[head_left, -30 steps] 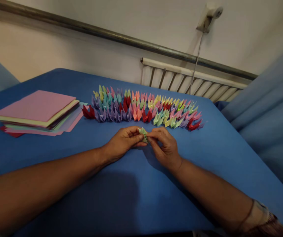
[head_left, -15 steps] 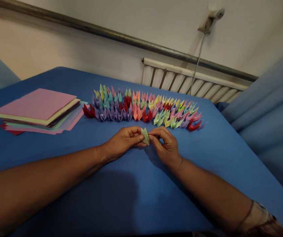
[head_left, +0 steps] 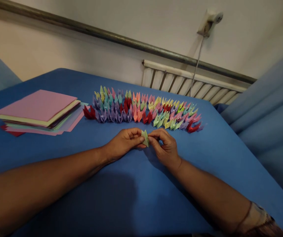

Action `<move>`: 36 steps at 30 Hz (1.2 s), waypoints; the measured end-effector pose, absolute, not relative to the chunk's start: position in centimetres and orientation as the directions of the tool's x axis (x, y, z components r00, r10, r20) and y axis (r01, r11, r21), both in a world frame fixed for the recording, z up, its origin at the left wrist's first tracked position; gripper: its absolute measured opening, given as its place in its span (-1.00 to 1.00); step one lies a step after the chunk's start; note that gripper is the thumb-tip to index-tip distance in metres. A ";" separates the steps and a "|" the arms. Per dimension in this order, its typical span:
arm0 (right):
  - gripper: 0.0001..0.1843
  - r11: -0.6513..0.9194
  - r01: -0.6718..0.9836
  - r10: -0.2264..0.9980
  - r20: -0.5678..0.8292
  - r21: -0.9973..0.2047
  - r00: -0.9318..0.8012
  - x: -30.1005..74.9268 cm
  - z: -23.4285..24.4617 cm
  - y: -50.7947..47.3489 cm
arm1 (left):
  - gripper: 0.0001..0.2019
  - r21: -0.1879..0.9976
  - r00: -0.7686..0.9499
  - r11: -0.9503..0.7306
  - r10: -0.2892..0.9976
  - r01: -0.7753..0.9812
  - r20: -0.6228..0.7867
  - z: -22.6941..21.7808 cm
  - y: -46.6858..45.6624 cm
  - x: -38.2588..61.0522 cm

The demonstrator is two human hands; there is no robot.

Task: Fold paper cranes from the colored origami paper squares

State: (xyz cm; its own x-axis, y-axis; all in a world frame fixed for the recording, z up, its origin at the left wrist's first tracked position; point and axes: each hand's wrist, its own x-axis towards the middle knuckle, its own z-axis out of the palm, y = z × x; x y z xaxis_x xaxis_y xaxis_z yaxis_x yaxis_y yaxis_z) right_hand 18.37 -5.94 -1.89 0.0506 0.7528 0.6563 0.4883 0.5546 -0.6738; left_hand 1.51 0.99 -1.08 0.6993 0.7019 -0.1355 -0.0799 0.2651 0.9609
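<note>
A small folded piece of pale green paper is held between my two hands, in front of rows of folded paper cranes. My left hand pinches its left side, thumb on top and fingers behind. On the right side, my right hand grips the paper's edge between thumb and forefinger, the other fingers curled. The cranes stand close together in several colours, among them red, purple, pink, yellow and green. My fingers cover part of the folded paper.
At the left lies a stack of coloured paper sheets, pink on top. All stand on a blue-covered table. Behind it are a radiator, a wall pipe and a socket with a cord. A blue curtain hangs at right.
Almost nothing differs. The view has shifted very slightly, and both hands keep hold of the green paper, its angle a little changed.
</note>
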 end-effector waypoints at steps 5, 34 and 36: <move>-0.85 0.534 0.507 0.746 0.659 -0.676 0.093 18.3 -2.0 -5.9 | -0.78 0.981 0.686 0.188 0.720 -0.044 -0.107 -0.8 1.0 1.5; -0.52 0.579 0.716 0.673 0.725 -0.390 -0.149 18.5 -1.6 -6.8 | -0.87 0.997 0.705 -0.071 0.709 0.037 0.024 -0.2 0.1 1.6; -0.57 0.583 0.715 0.667 0.729 -0.385 -0.152 18.6 -1.6 -6.7 | -0.87 0.999 0.710 -0.040 0.704 0.020 0.014 -0.2 0.1 1.6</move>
